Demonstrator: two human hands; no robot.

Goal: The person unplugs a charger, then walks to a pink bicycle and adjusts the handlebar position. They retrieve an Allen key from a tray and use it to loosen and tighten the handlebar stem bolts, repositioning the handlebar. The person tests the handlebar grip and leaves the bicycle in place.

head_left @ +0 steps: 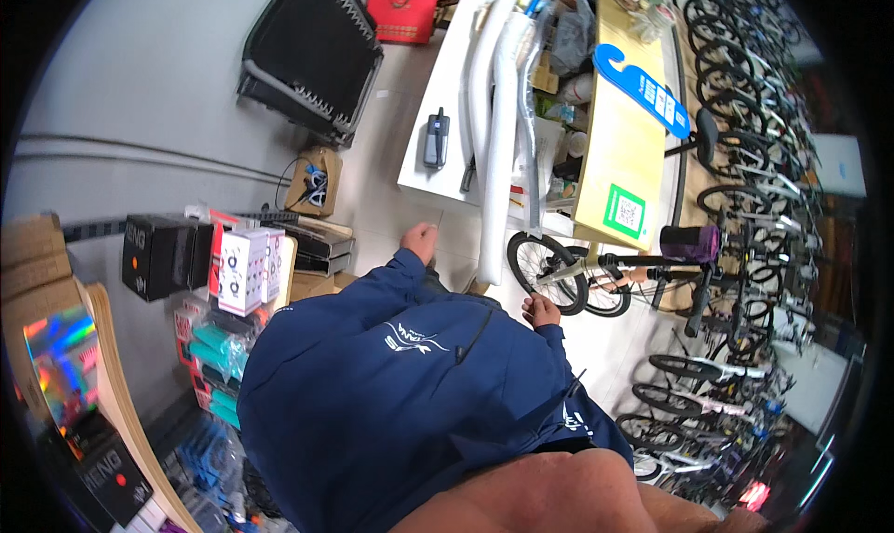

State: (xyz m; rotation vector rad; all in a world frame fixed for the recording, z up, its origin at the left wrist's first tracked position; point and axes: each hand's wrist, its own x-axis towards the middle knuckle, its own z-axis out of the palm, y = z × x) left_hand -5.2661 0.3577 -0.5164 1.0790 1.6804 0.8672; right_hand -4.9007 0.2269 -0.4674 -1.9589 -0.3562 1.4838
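Note:
My left hand (421,242) hangs in front of my dark blue jacket (400,375), its fingers curled in with nothing showing in them. Below the near end of a white desk (436,190), it touches nothing I can see. My right hand (540,311) hangs lower and to the right, fingers loosely bent and a little apart, holding nothing. Closest to it is the black wheel (549,270) of a bicycle standing past the desk. On the desk lie a grey and black handheld device (436,140) and long white wrapped tubes (500,151), whose near ends jut past the edge.
A yellow counter (610,161) bears a blue hook-shaped sign (643,91). Rows of bicycles (736,151) fill the right side. To the left are shelves with a black box (166,256) and white boxes (244,270), a folded black cot (312,53) and a red paper bag (402,13).

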